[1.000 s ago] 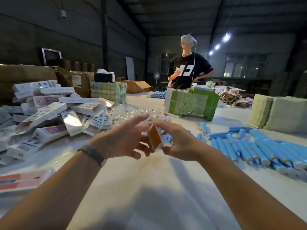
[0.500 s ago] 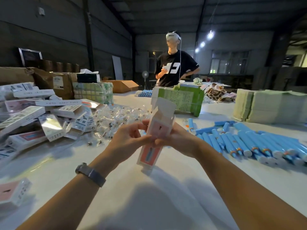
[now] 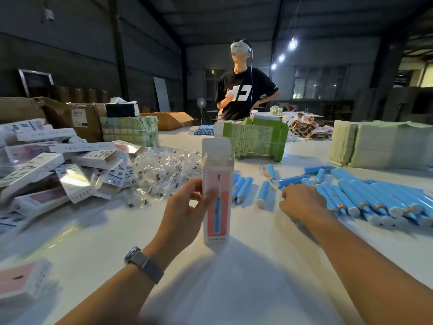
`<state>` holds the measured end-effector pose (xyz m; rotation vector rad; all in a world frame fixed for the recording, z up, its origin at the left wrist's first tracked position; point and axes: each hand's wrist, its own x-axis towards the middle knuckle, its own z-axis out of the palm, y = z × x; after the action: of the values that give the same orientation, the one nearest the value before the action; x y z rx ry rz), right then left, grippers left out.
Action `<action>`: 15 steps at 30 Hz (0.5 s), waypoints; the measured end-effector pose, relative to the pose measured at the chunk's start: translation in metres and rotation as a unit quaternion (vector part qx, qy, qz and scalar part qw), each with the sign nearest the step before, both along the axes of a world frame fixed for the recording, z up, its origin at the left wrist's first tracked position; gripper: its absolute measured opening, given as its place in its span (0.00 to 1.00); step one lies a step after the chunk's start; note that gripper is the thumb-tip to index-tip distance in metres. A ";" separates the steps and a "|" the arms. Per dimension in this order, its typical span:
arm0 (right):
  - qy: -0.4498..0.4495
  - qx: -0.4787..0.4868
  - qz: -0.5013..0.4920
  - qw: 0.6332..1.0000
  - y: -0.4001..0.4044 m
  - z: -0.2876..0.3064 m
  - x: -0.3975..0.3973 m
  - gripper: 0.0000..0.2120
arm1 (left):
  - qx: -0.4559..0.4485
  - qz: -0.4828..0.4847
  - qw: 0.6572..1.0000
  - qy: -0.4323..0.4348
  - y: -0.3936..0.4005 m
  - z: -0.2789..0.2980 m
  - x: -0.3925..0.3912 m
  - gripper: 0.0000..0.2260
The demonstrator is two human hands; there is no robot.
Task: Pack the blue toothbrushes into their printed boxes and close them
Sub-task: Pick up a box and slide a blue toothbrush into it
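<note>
Pink and white card makes up the box (image 3: 216, 193) that the left hand (image 3: 185, 214) holds upright above the white table (image 3: 234, 289), thumb on the front, fingers curled behind. Its top flaps stand open. The front panel prints a blue toothbrush on pink; a small line of text sits under the picture, too fine to read.

To the right, the right hand (image 3: 302, 202) reaches with curled fingers onto the near end of the blue toothbrushes (image 3: 365, 198), a heap of well over a dozen lying on the table; whether it grips one I cannot tell. A few more of them (image 3: 243, 188) lie loose just behind the box.

On the left sits a pile of printed boxes (image 3: 58, 165), too many and too jumbled to count, with barcodes and tiny icons that cannot be read. Clear plastic bags (image 3: 164, 170) lie beside them. One green carton (image 3: 255, 139) with unreadable print stands behind. A person in a black T-shirt (image 3: 243, 90) with a large white mark stands beyond it.
</note>
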<state>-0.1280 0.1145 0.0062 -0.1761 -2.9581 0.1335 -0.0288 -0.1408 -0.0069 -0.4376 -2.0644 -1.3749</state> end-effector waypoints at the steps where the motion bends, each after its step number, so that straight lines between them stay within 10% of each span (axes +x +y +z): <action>1: 0.015 0.000 -0.002 1.000 0.000 0.000 -0.001 0.12 | -0.005 0.001 1.000 0.000 0.000 0.000 0.000 0.11; 7: 0.005 -0.008 0.012 1.000 -0.004 0.005 -0.006 0.12 | -0.006 0.000 1.000 0.002 -0.004 0.001 0.000 0.10; 12: -0.049 -0.049 0.021 0.997 -0.002 0.012 -0.006 0.31 | -0.009 0.003 1.000 0.001 -0.006 0.001 -0.002 0.13; 15: -0.005 -0.207 0.030 0.978 -0.012 0.026 0.002 0.31 | -0.014 0.014 1.000 0.008 -0.005 0.001 -0.003 0.12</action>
<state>-0.1262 0.1028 0.0320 -0.1406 -2.9069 0.7586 -0.0318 -0.1455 -0.0054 -0.4277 -2.0716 -1.3240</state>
